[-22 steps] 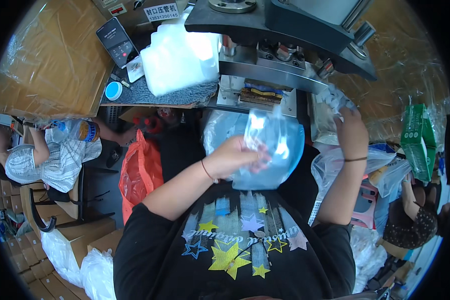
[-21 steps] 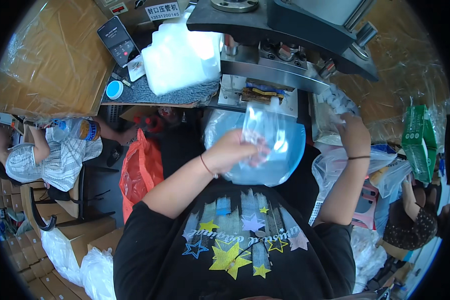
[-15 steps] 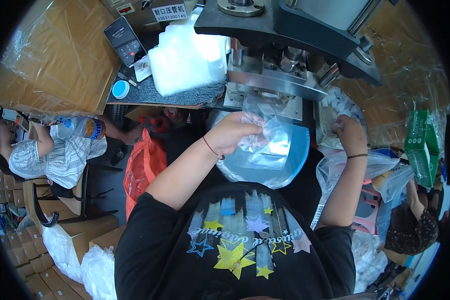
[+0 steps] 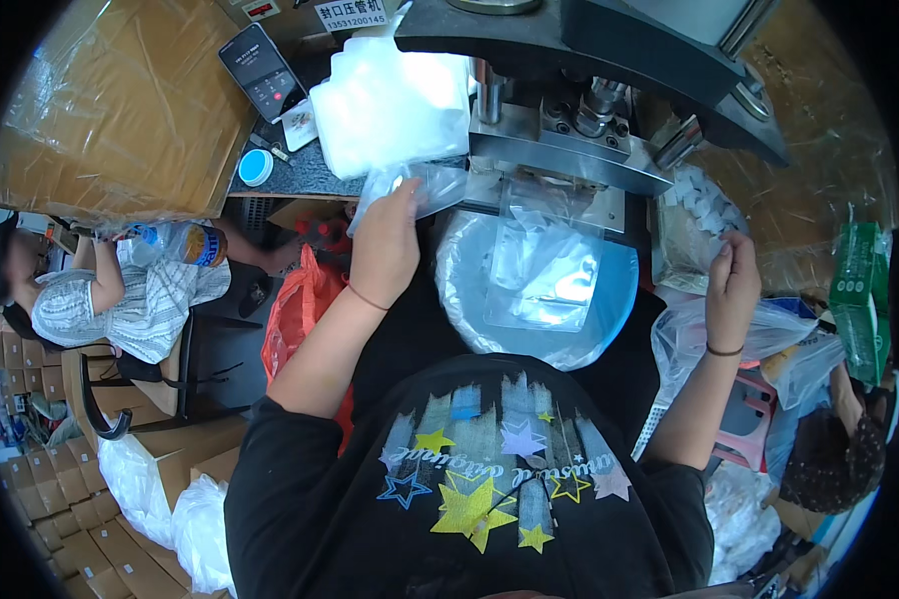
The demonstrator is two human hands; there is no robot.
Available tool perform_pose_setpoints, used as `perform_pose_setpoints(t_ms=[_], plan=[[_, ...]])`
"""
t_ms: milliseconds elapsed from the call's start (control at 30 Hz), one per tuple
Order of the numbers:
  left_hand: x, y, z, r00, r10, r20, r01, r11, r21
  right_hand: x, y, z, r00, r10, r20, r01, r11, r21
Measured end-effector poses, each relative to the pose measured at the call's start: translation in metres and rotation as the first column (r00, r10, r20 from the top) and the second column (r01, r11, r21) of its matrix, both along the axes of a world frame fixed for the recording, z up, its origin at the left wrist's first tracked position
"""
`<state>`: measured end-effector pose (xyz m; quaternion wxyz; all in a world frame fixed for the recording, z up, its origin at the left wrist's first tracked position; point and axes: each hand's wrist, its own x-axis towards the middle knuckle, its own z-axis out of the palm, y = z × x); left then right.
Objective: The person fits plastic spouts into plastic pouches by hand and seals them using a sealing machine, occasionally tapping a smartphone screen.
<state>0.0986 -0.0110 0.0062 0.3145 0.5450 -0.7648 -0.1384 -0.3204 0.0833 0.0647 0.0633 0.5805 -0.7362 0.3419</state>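
Nearest, blk cotton T-shirt w/ coloured stars (image 4: 474, 499); just past it, round lt-blue plastic basin (image 4: 621, 309) in the lap. Flat clear plastic pouches (image 4: 547, 285) lie over the basin, overlapping, upper ends in front of the grey metal press (image 4: 569, 155); can't tell if they touch it. To their left, L hand (image 4: 388, 245) is at the surface's front edge, fingers close together on a loose clear plastic pouch (image 4: 440, 190); can't tell whether they're clamped on it, tips partly hidden. R hand (image 4: 734, 295) is up on the rt, well apart from the pouches, thumb & fingers together; can't tell if a small pc is btwn them. Just beyond it: a clear-sided container w/ small white plastic pcs (image 4: 707, 205). Farther, on the surface w/ grey fuzzy cover (image 4: 320, 178): stack of white translucent plastic sheets (image 4: 390, 115), small round blue-lidded tub (image 4: 256, 167), blk rectangular phone (image 4: 263, 75). Big brown taped cardboard box (image 4: 120, 110) stands far L.
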Motion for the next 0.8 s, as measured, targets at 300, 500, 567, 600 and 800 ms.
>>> perform_pose_setpoints(t_ms=[300, 500, 567, 600, 800], plan=[[-0.044, 0.039, 0.017, 0.651, -0.159, -0.742, 0.506, 0.819, 0.269, 0.102, -0.007, 0.027, 0.673, 0.572, 0.470, -0.623, 0.780, -0.057], [-0.060, 0.053, 0.030, 0.657, -0.157, -0.738, 0.590, 0.716, 0.373, 0.099, -0.008, 0.034, 0.622, 0.596, 0.508, -0.626, 0.768, -0.133], [-0.064, 0.057, 0.028, 0.694, -0.207, -0.689, 0.593, 0.707, 0.385, 0.098, -0.007, 0.032, 0.632, 0.635, 0.444, -0.646, 0.748, -0.151], [-0.069, 0.059, 0.026, 0.652, -0.165, -0.740, 0.623, 0.672, 0.400, 0.098, -0.006, 0.033, 0.634, 0.632, 0.445, -0.645, 0.750, -0.147], [-0.080, 0.067, 0.025, 0.611, -0.174, -0.772, 0.701, 0.572, 0.425, 0.107, -0.015, 0.036, 0.637, 0.700, 0.321, -0.699, 0.701, -0.141]])
